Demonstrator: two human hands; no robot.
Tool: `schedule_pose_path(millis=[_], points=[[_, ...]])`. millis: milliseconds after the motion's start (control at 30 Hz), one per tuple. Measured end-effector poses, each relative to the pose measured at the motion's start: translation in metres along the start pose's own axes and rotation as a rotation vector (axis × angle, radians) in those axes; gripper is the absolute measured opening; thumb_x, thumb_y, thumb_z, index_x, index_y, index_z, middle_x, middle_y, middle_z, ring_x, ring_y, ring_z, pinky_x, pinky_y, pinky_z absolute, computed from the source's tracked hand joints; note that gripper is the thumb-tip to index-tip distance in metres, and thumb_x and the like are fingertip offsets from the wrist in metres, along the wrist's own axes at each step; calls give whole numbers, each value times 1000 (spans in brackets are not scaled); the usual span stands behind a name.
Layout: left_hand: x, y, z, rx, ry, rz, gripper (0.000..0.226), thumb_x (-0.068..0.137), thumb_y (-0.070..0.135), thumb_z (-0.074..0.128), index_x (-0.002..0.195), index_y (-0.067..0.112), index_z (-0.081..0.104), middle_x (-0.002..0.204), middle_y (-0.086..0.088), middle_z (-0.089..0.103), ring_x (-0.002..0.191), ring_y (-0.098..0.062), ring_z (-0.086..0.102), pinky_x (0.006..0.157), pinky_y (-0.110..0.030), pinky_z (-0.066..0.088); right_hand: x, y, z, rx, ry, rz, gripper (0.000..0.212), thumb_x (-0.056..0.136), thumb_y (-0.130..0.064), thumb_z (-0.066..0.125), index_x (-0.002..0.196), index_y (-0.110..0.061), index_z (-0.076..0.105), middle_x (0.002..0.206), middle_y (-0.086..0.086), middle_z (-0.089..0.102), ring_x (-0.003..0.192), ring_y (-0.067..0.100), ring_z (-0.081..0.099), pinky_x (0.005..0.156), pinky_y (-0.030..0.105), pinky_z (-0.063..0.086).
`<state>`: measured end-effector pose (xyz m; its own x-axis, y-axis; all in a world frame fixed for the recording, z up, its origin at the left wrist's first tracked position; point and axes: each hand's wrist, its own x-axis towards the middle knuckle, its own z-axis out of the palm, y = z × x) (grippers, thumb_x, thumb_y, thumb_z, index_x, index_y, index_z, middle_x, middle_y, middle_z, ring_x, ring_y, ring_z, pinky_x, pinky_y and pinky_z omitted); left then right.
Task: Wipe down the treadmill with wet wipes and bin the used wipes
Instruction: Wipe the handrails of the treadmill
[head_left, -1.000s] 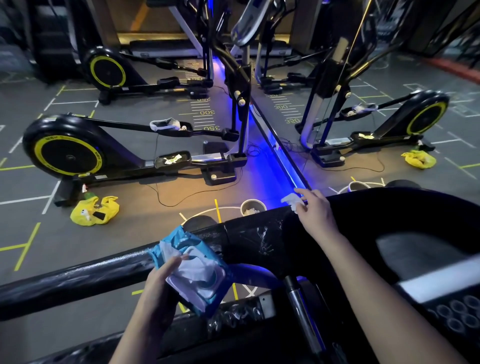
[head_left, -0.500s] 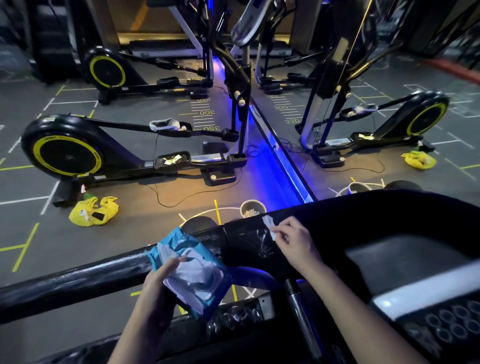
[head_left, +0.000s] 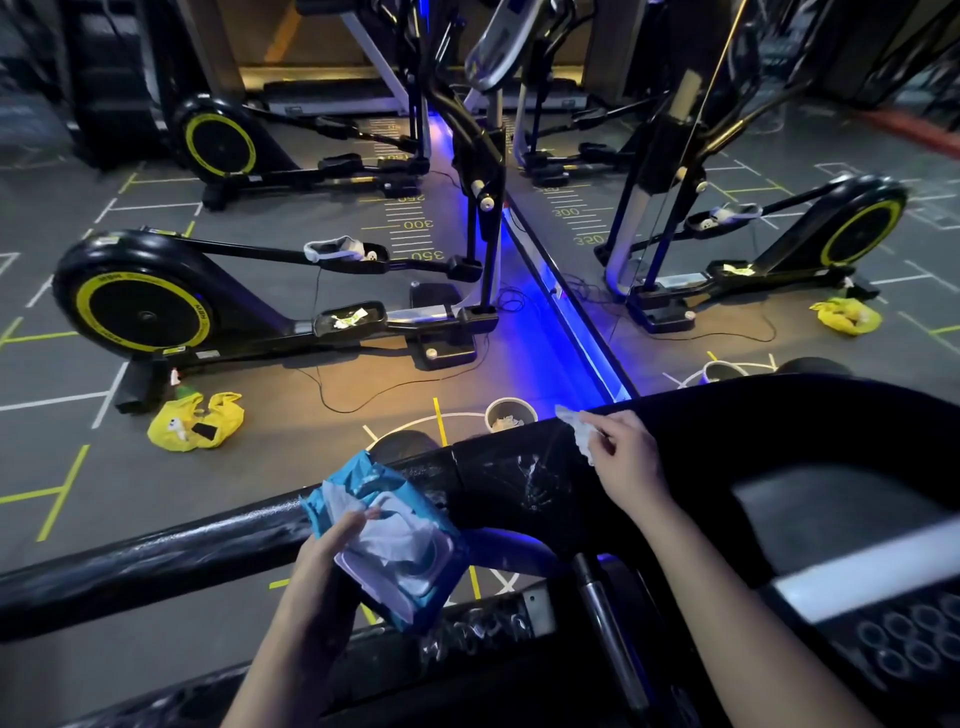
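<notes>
1. While right hand (head_left: 628, 462) pinches the wet wipe (head_left: 579, 435) against the treadmill rail (head_left: 511, 475), left hand (head_left: 322, 564) grips the wipe pack (head_left: 400, 545).
2. Wet wipe likely limp, light, slippery; bunch it, pinch mid-wad.

Dark grey gym floor (head_left: 291, 415) carries white and yellow lines and printed number scales. Black elliptical trainers (head_left: 140, 306) with yellow-rimmed flywheels stand on it, a crumpled yellow bag (head_left: 195, 426) near the closest. A blue light strip (head_left: 582, 332) glows along the floor
</notes>
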<state>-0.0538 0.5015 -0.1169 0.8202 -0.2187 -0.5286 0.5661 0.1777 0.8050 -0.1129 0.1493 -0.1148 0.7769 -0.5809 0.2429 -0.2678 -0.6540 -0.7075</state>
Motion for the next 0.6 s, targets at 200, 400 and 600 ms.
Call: schedule_pose_path(millis=[200,400,600], points=[[-2,0,-5,-26,21,-10,70,77,38,74,134,0,64,132,-24,70,122,-47,67,89,-48,58,-38,-9,25,-156,-92,-219,42,82,4,69,114,-21,78,89,-2,47,70,15,52,66,26,49],[-12,5,0,-29,8,-12,109,43,46,82,136,-7,60,135,-30,66,127,-51,62,88,-45,55,-75,-17,51,-213,-216,-132,27,88,-6,64,103,-26,74,88,-9,44,67,18,51,63,32,46],[-21,5,0,-43,-54,-4,98,54,40,82,137,-7,60,136,-30,65,127,-51,62,81,-41,55,-89,-20,44,-7,115,-72,24,77,8,69,88,-11,81,88,-1,59,71,10,59,70,8,44]])
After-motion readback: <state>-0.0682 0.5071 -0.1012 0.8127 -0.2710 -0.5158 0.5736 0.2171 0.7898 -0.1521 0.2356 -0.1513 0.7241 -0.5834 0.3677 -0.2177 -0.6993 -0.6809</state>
